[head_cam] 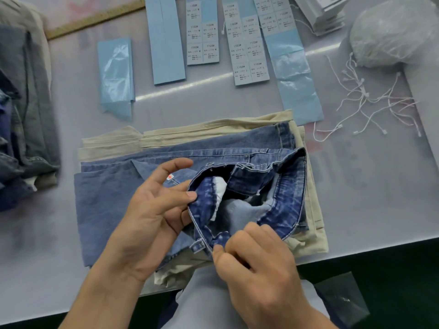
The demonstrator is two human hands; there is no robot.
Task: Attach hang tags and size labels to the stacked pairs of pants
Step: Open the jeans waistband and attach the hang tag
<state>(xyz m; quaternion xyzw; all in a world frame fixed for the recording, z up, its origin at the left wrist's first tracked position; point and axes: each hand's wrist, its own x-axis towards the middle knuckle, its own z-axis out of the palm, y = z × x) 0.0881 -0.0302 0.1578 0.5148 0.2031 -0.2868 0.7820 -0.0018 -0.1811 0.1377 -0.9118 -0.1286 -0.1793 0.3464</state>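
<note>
A stack of folded pants lies at the table's near edge: blue jeans (114, 200) on top, beige pants (180, 134) beneath. The top jeans' waistband (292, 200) is pulled open, showing the paler inside. My left hand (152, 210) pinches the waistband's left edge between thumb and fingers; a small red-and-white sticker sits on its index finger. My right hand (259, 262) pinches the waistband's near edge beside a belt loop (198, 245). Sheets of size labels (249, 48) lie on blue backing strips at the back. Loose white hang-tag strings (370, 103) are scattered at the right.
A pile of dark and grey pants (21, 129) sits at the left edge. A stack of hang tags (325, 13) and a plastic bag (394, 32) are at the back right. Empty blue backing strips (116, 74) lie behind the stack. A wooden ruler (95, 20) lies far left.
</note>
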